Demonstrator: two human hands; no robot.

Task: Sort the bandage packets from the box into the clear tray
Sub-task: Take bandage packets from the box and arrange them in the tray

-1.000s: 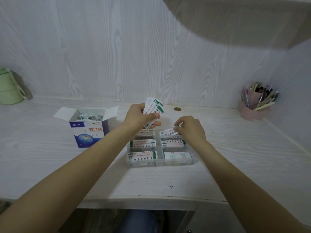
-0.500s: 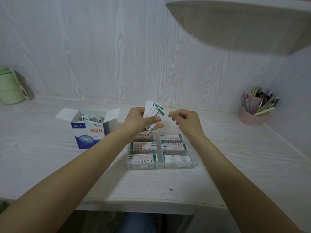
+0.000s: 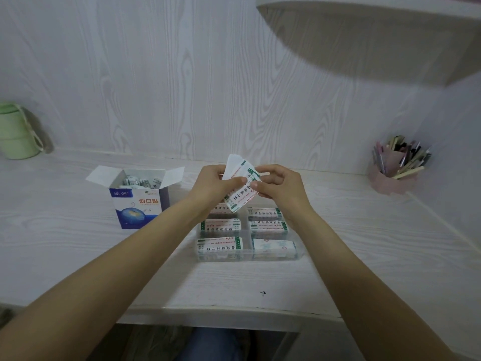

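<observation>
My left hand (image 3: 214, 183) grips a small fan of white-and-green bandage packets (image 3: 238, 178) above the far end of the clear tray (image 3: 247, 256). My right hand (image 3: 279, 185) has come up to the fan and pinches its front packet at the right edge. The tray has six compartments, each with packets lying flat in it. An open blue-and-white bandage box (image 3: 138, 199) stands to the left of the tray, and more packets show inside its top.
A green lidded cup (image 3: 15, 131) stands at the far left by the wall. A pink holder full of pens (image 3: 395, 168) sits at the far right corner. A shelf overhangs at upper right. The desk's front edge runs below my forearms.
My right hand left a packet in the far right compartment, rose from the tray and moved left to the fan in my left hand, where it now pinches a packet.
</observation>
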